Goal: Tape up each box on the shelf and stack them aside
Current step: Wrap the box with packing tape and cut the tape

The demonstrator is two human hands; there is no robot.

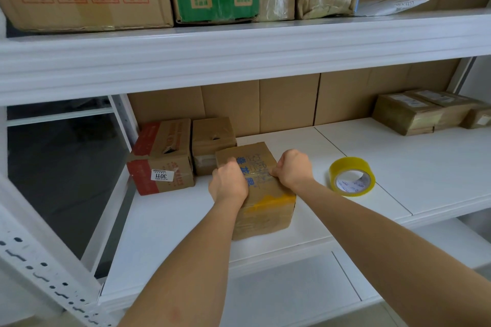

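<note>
A brown cardboard box (261,194) with blue print and yellow tape across its front stands on the white shelf (172,220) before me. My left hand (228,183) grips its left top edge, fingers curled over it. On the box's right top edge, my right hand (292,167) is closed with curled fingers. A roll of yellow tape (352,176) stands on the shelf to the right of the box, apart from both hands.
Two cardboard boxes, one with red print (162,156) and a plain one (212,141), stand at the shelf's back left. Taped parcels (425,111) lie at the back right. The upper shelf (239,48) carries larger cartons.
</note>
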